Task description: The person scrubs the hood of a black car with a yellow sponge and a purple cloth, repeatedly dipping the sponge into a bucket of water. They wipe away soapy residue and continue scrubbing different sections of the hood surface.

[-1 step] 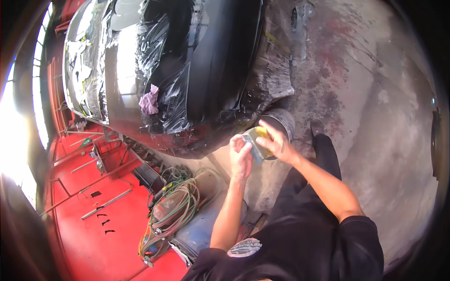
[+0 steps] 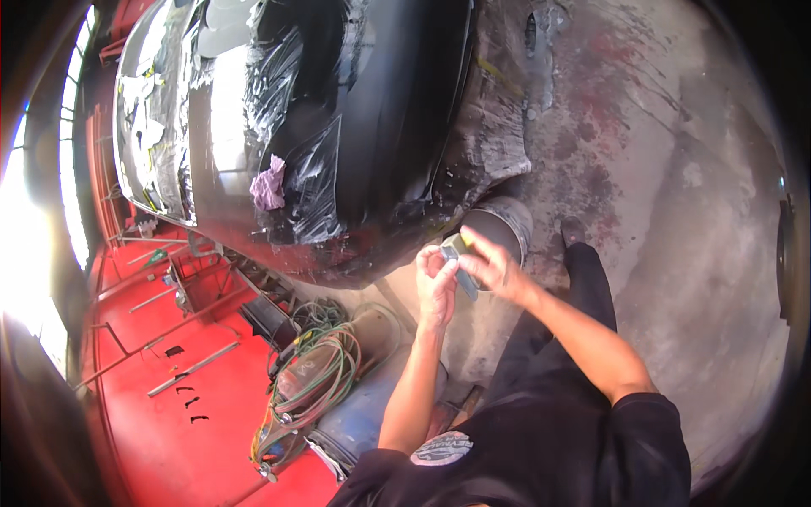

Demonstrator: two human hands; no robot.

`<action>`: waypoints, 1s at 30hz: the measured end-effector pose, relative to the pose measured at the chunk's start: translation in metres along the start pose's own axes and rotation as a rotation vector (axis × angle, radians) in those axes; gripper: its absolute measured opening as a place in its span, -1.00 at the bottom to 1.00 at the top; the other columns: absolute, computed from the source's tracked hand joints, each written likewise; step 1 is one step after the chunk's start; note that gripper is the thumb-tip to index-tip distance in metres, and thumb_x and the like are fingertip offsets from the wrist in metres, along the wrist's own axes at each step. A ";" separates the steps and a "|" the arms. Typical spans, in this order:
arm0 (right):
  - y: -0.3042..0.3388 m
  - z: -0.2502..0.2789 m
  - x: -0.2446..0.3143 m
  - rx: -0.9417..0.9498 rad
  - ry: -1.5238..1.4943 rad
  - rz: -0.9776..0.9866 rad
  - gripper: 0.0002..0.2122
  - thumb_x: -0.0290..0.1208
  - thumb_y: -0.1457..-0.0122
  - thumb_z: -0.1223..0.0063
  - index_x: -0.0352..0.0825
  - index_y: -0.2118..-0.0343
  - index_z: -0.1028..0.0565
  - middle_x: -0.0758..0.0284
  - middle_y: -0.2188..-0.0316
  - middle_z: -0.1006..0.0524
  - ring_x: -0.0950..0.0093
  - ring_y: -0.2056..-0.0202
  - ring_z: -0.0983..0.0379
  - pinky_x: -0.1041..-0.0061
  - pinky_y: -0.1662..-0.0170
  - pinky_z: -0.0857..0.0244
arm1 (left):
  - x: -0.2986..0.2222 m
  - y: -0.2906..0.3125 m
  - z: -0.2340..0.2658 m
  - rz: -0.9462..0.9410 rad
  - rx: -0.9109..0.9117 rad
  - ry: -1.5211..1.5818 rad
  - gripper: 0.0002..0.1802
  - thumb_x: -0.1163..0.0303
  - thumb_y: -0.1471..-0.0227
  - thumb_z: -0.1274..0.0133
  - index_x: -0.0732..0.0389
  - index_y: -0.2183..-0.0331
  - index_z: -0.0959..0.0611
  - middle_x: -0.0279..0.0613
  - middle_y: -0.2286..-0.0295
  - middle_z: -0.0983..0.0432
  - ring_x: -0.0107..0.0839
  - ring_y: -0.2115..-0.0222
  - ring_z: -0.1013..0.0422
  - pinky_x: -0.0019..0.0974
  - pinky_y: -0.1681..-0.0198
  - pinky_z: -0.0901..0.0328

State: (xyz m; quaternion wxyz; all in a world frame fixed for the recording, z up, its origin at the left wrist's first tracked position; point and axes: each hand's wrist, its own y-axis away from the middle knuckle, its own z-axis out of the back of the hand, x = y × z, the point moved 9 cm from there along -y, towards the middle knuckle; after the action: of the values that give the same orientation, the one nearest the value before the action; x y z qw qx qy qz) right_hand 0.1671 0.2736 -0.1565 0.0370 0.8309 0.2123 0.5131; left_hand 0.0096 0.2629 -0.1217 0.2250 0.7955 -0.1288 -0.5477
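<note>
My two hands meet in front of me, above the floor and close to a dark bucket (image 2: pixel 515 221). Between them is a small yellow-green sanding block (image 2: pixel 456 243), with a blue-grey sheet of sandpaper (image 2: pixel 468 287) hanging below it. My left hand (image 2: pixel 434 287) pinches the block and sheet from the left, thumb and fingers bent. From the right, my right hand (image 2: pixel 497 265) grips the block with its fingers curled over it. The fingers partly hide how the sheet lies against the block.
A glossy black car body (image 2: pixel 393 118), partly covered in plastic film, stands ahead. A crumpled pink cloth (image 2: pixel 269 183) sticks to it. Coiled hoses (image 2: pixel 325 363) lie over a cylinder at lower left, beside a blue drum (image 2: pixel 359 422). Red flooring (image 2: pixel 194 448) carries metal bars.
The block has turned, so less of its broad face shows. My right hand has shifted slightly left and down, closer to my left hand.
</note>
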 end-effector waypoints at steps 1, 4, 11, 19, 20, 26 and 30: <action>0.003 -0.008 0.001 0.029 0.123 0.013 -0.04 -0.01 -0.42 -0.35 -0.63 -0.58 -0.10 -0.22 -0.42 -0.44 0.01 -0.49 -0.35 0.20 -0.55 -0.18 | 0.006 -0.003 0.003 0.004 -0.011 -0.026 -0.43 0.53 -0.27 -0.35 0.07 -0.20 -0.46 -0.16 -0.11 -0.57 -0.29 -0.15 -0.51 -0.14 -0.29 -0.38; 0.010 -0.012 -0.012 -0.018 0.266 0.070 -0.04 -0.10 -0.37 -0.41 -0.60 -0.59 -0.10 -0.28 -0.49 -0.31 -0.08 -0.54 -0.25 0.18 -0.54 -0.19 | 0.017 -0.012 0.014 0.022 -0.034 -0.261 -0.44 0.49 -0.28 -0.36 0.11 -0.20 -0.46 -0.12 -0.09 -0.59 -0.30 -0.14 -0.51 -0.17 -0.27 -0.40; 0.028 0.025 -0.145 0.032 0.110 -0.272 -0.20 -0.17 -0.41 -0.34 -0.45 -0.57 -0.25 -0.14 -0.31 -0.57 0.00 -0.34 -0.52 0.27 -0.40 -0.34 | -0.128 -0.046 0.014 -0.483 -0.075 -1.085 -0.61 0.58 -0.25 -0.35 0.25 -0.08 -0.65 -0.15 0.02 -0.62 -0.28 0.01 -0.58 -0.16 -0.15 -0.48; 0.023 0.042 -0.395 -0.124 0.414 -0.524 -0.27 -0.05 -0.52 -0.11 -0.49 -0.55 -0.27 -0.23 -0.36 -0.52 -0.05 -0.44 -0.43 0.15 -0.48 -0.25 | -0.395 -0.163 0.124 -1.109 -0.466 -1.799 -0.33 0.15 -0.48 -0.20 0.24 -0.43 -0.49 0.24 -0.41 -0.32 0.17 -0.45 -0.23 0.11 -0.53 -0.11; 0.002 0.041 -0.435 -0.144 0.405 -0.477 -0.27 -0.05 -0.53 -0.10 -0.49 -0.55 -0.27 -0.24 -0.34 -0.53 -0.07 -0.42 -0.44 0.13 -0.47 -0.27 | -0.404 -0.180 0.152 -0.997 -0.360 -1.859 -0.31 0.07 -0.55 -0.08 0.22 -0.49 -0.43 0.23 -0.46 -0.27 0.13 -0.48 -0.21 0.05 -0.54 -0.11; -0.086 0.123 -0.574 -0.495 0.719 -0.591 -0.55 -0.24 -0.45 -0.07 -0.41 -0.28 -0.51 -0.17 -0.08 -0.68 -0.08 -0.18 -0.62 -0.06 -0.23 -0.47 | -0.358 -0.201 0.199 -1.138 -0.430 -1.589 -0.32 0.04 -0.67 0.23 0.35 -0.48 -0.40 0.22 -0.40 -0.38 0.07 -0.45 -0.27 -0.02 -0.54 -0.09; -0.109 0.131 -0.628 -0.564 0.886 -0.619 -0.72 -0.31 -0.42 -0.02 -0.31 -0.04 -0.65 -0.07 0.03 -0.72 -0.06 -0.12 -0.65 -0.08 -0.13 -0.54 | -0.362 -0.197 0.195 -1.178 -0.522 -1.723 -0.32 0.04 -0.66 0.22 0.39 -0.44 -0.44 0.24 -0.38 -0.41 0.09 -0.37 -0.35 0.00 -0.46 -0.17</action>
State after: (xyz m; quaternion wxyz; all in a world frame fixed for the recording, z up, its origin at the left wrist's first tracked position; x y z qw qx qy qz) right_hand 0.0061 0.1475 -0.7744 0.3113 0.3963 0.2949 0.8118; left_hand -0.3133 0.5545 0.0165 -0.0780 0.0061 0.2806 -0.9566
